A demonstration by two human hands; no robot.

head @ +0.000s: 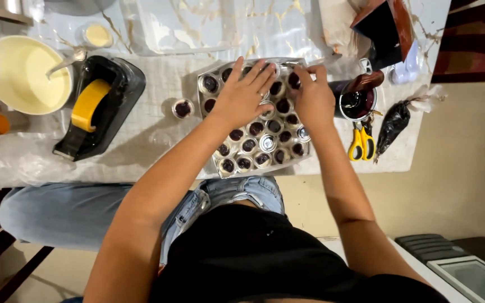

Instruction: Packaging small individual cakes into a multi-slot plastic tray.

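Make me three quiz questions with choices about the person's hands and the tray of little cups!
1. Where does the black tape dispenser with the yellow roll sit?
A. left of the tray
B. right of the tray
C. on the floor

2. What colour are the scissors' handles?
A. red
B. yellow
C. green

3. What are the left hand and right hand doing?
A. resting on the small dark-filled cups in the clear plastic tray
B. holding the scissors
C. stirring the cream bowl

Answers: 1 A, the dispenser lies left of the tray. 2 B, the handles beside the black piping bag are yellow. 3 A, both hands lie on the cups at the tray's far end.
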